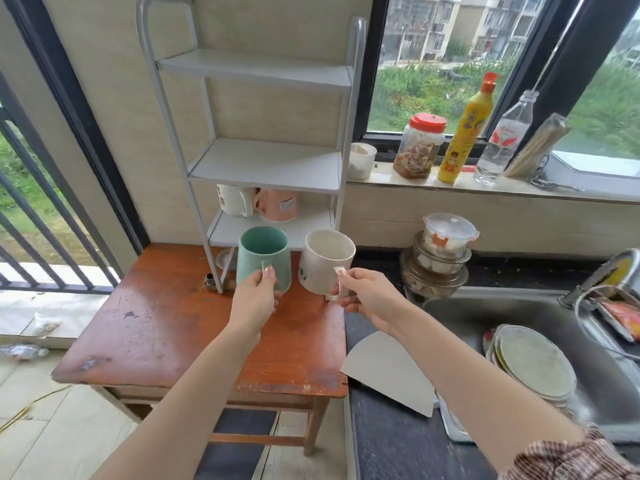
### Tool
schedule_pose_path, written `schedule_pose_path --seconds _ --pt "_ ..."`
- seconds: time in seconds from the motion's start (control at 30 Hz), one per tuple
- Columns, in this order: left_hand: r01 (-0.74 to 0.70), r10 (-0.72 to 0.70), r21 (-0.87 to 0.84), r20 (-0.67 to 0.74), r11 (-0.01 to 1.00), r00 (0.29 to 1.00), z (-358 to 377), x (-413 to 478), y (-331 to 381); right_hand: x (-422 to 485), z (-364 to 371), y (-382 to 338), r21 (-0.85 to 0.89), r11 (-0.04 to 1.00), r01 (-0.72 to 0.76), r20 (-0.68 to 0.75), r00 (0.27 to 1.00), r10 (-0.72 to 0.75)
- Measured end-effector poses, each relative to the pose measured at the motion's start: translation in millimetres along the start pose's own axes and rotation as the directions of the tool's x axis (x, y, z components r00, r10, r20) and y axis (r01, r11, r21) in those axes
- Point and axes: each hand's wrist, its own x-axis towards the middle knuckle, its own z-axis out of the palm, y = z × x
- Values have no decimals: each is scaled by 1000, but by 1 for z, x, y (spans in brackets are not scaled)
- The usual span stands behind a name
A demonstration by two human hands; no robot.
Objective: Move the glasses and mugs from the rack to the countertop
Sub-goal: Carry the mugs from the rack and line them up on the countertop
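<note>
Green mug (263,254) in the left hand (254,299), white mug (323,261) in the right hand (370,299), each gripped by its handle, just off the front edge of the rack's (266,164) lowest shelf. Best carried level and apart, then set well in from the countertop's (398,445) edge

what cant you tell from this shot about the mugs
Head view only:
- Rims of the white mug and pink mug on the rack, lowest shelf: hidden by the shelf above.
- Base of the green mug: partly hidden by the left hand.
- Print on the cream mug in the right hand: too blurred to read.
</note>
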Motion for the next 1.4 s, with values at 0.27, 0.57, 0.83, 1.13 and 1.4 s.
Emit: schedule_pose_path --seconds 0.27,0.57,0.83,1.13,1.4 --pt "-27 -9 143 243 989 970 79 -103 -20 -125 -92 53 -36 992 -120 -162 980 113" --pt "25 -155 240 543 970 825 222 -251 -49 -299 -216 146 116 986 -122 -419 894 160" --pt "-48 -205 292 770 955 604 351 -398 -51 -452 -319 205 318 946 -59 -691 669 274" --pt "-153 -312 389 874 908 374 523 -551 -69 -589 -443 279 461 887 37 -833 362 418" --pt "-238 -397 437 896 868 198 686 -679 -101 -680 -572 345 568 817 100 -819 171 548"
